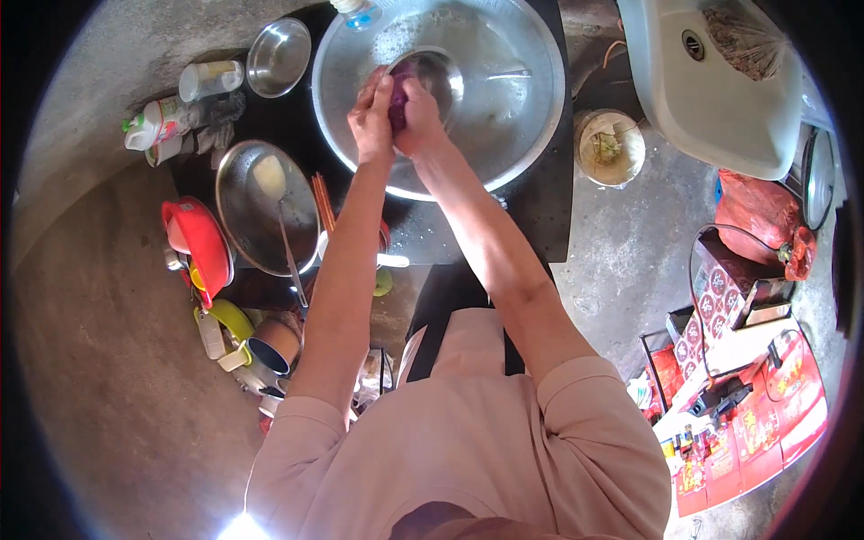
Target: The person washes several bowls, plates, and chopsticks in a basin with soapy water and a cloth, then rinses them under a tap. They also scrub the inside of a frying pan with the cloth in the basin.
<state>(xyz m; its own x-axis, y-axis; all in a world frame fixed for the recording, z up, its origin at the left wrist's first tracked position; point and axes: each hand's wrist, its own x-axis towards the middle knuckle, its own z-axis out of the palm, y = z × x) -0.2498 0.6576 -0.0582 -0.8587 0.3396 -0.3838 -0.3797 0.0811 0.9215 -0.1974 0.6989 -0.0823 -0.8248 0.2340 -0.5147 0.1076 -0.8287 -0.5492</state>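
Observation:
My left hand (372, 121) and my right hand (420, 116) are pressed together around a dark purple item (399, 108), whose ends show between the fingers. Whether it is cloth or food is unclear. Both hands are over the near left side of a round stainless-steel bowl (453, 84), which sits inside a wide metal basin (496, 138). My fingers and wrists partly hide the bowl. A thin metal handle-like piece (509, 73) lies in the basin to the right. At the far left rim stands a clear container with blue on it (362, 17).
On the left of the dark table (540, 229) are a steel pan (233, 223) holding a spatula (287, 236), another steel bowl (279, 59) and a plastic jar (211, 80). A bucket with scraps (609, 148) and a white sink (715, 115) are on the right.

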